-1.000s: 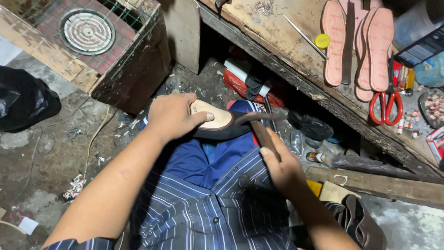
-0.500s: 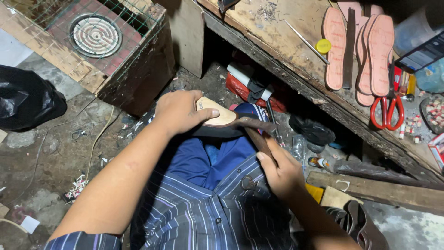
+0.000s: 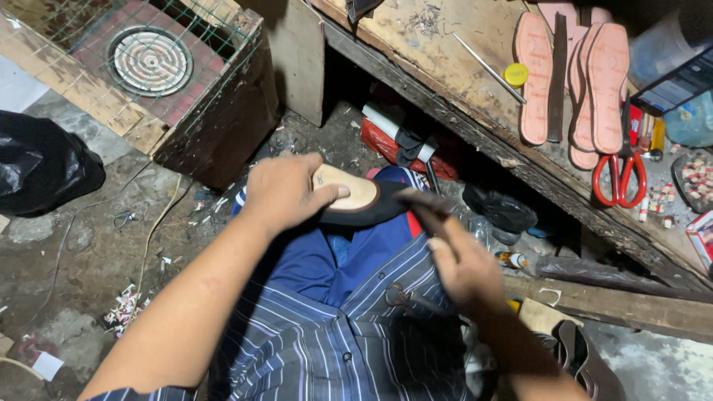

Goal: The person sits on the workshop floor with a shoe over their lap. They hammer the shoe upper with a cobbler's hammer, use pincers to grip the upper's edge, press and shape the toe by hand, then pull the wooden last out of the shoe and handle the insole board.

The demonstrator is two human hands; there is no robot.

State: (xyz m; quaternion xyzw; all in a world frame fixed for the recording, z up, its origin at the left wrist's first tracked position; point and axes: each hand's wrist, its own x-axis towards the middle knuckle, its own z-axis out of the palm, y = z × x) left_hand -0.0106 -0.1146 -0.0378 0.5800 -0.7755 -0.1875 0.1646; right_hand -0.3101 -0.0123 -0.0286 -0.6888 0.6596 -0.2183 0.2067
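My left hand [image 3: 286, 191] grips a shoe [image 3: 356, 197] turned sole up on my lap; its tan insole shows, with dark upper leather around the toe. My right hand [image 3: 464, 263] holds a hammer [image 3: 423, 208] by its handle, the blurred head right at the toe of the shoe. Both hands work over my knees, above my blue trousers and striped shirt [image 3: 334, 341].
A worn wooden bench [image 3: 475, 96] runs along the right with pink insoles [image 3: 572, 82], red-handled scissors [image 3: 620, 167], a yellow cap and a metal rod. A wire-meshed box with a round heater coil [image 3: 152, 59] stands upper left. A black bag [image 3: 41, 167] lies left. Scraps litter the floor.
The hammer has come down from a raised position toward the shoe's toe. My left hand keeps the shoe steady.
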